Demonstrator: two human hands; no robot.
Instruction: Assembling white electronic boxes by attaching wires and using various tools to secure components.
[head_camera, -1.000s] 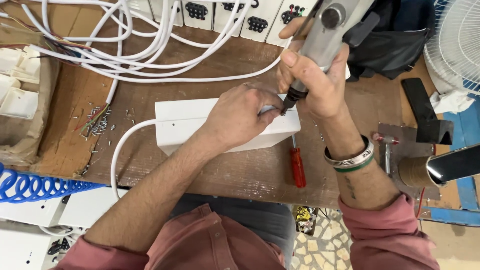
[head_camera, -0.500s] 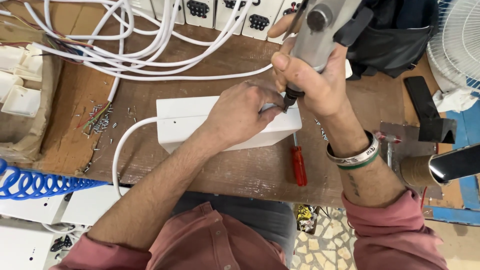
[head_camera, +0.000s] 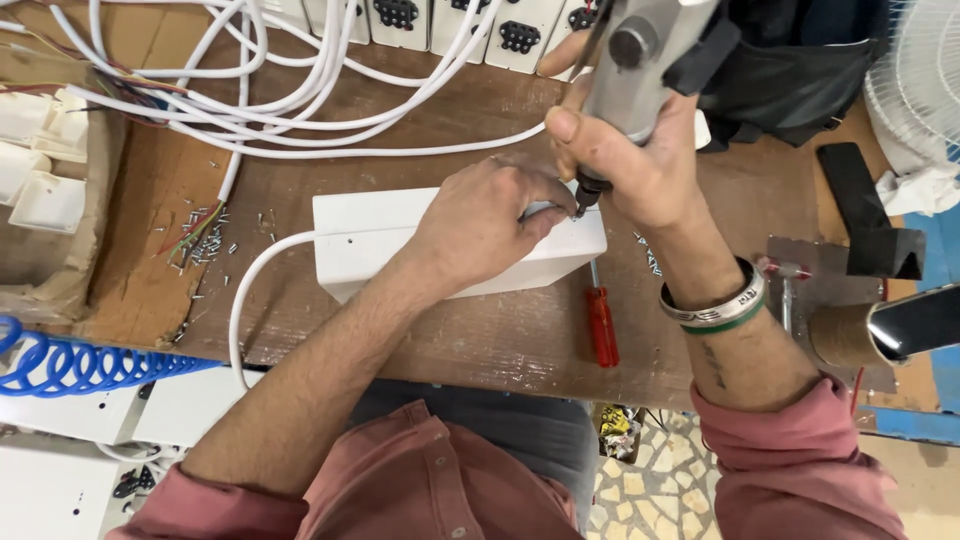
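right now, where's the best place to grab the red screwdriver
Probably by the red handle of the screwdriver, coming from the table's near edge. It lies flat with the handle toward the person and the thin shaft running up under the white box, so only the handle is free and thick enough to pinch from above.

Electrical assembly workshop: worn wooden bench (head_camera: 480, 350) strewn with white cables (head_camera: 300, 90), loose screws (head_camera: 205, 245), socket boxes (head_camera: 450, 20), red screwdriver (head_camera: 602, 325), blue coiled air hose (head_camera: 70, 365).
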